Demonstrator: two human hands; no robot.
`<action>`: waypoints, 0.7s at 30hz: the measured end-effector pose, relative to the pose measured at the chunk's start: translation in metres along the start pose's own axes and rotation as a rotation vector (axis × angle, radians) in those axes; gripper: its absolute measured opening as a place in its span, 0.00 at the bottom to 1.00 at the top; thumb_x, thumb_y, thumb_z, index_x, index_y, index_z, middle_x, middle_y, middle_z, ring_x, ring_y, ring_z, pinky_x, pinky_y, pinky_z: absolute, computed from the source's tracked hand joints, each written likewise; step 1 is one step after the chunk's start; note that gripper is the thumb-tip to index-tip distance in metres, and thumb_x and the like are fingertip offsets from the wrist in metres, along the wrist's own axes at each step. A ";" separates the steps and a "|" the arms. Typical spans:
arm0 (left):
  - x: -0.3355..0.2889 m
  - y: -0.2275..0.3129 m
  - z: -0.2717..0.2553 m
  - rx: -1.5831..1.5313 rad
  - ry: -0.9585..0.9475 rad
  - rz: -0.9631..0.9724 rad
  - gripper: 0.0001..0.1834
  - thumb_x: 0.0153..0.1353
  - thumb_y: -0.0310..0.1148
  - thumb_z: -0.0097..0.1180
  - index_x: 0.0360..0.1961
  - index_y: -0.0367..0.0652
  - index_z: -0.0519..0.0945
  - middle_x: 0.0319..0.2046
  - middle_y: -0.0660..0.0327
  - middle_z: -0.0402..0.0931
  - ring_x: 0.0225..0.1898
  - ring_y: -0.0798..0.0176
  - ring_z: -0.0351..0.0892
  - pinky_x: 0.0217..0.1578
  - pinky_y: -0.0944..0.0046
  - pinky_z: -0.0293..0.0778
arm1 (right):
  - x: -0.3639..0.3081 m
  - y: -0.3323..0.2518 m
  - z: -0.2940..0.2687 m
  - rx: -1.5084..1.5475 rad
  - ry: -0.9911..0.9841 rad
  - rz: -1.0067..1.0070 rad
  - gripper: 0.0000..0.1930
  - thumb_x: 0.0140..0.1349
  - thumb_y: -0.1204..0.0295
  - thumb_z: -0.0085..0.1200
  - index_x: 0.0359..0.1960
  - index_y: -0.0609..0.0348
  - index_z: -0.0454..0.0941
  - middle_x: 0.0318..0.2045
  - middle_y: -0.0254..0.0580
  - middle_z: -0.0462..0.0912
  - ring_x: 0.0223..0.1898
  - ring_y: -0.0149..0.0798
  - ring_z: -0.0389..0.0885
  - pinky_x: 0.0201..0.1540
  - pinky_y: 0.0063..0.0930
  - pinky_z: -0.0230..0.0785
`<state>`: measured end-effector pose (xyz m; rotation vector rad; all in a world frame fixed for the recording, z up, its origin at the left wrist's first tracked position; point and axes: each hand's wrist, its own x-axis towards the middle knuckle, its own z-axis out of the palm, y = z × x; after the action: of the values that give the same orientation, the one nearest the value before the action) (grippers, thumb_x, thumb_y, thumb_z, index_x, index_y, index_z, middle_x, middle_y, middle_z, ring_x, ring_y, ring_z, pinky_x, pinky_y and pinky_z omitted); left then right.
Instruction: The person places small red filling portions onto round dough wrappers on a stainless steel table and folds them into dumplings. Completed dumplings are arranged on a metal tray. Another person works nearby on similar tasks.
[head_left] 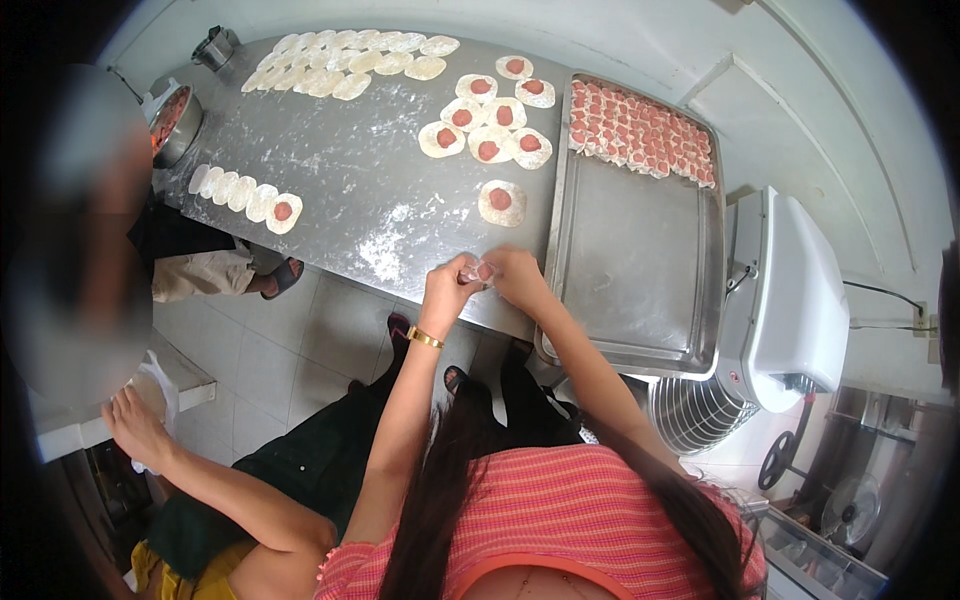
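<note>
Over the front edge of the metal table point(345, 210), my left hand point(448, 292) and my right hand point(517, 280) meet around one dumpling point(485, 271). Its wrapper is gathered up, with pink filling showing at the top; the fingers of both hands are closed on it. Just beyond my hands lies a flat round wrapper point(501, 203) with a ball of filling on it. Several more filled wrappers point(488, 149) lie farther back. To my right, a large metal tray point(640, 265) holds tight rows of open-topped dumplings point(640, 125) at its far end.
Overlapping plain wrappers point(350, 60) lie at the back, and a shorter row point(235, 188) at left. A bowl of filling point(178, 125) stands at the far left near a blurred person. Another person's hand point(138, 428) is at lower left. A white mixer point(790, 290) stands right of the tray.
</note>
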<state>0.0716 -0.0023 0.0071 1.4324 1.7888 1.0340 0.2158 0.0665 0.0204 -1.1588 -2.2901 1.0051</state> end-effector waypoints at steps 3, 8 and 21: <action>0.005 0.006 0.003 -0.014 0.002 -0.066 0.14 0.42 0.25 0.68 0.31 0.38 0.78 0.23 0.55 0.79 0.24 0.65 0.79 0.27 0.66 0.73 | 0.006 0.004 0.004 0.087 0.089 -0.049 0.14 0.43 0.84 0.51 0.34 0.59 0.79 0.32 0.50 0.78 0.36 0.54 0.77 0.39 0.39 0.70; 0.003 0.006 -0.004 0.069 0.036 -0.030 0.13 0.43 0.26 0.67 0.32 0.38 0.79 0.21 0.53 0.78 0.23 0.63 0.78 0.26 0.65 0.72 | 0.001 0.002 0.006 0.006 0.164 -0.018 0.15 0.43 0.84 0.50 0.34 0.59 0.79 0.29 0.50 0.77 0.34 0.55 0.77 0.37 0.38 0.70; 0.020 -0.003 -0.009 0.086 0.129 -0.088 0.11 0.46 0.23 0.60 0.35 0.37 0.79 0.22 0.52 0.78 0.22 0.59 0.77 0.27 0.64 0.73 | -0.004 0.012 0.018 0.054 0.244 -0.140 0.13 0.44 0.82 0.55 0.35 0.58 0.76 0.31 0.44 0.74 0.35 0.51 0.76 0.36 0.38 0.69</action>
<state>0.0577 0.0151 0.0092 1.3505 1.9925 1.0355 0.2133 0.0600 -0.0008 -1.0222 -2.1059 0.8189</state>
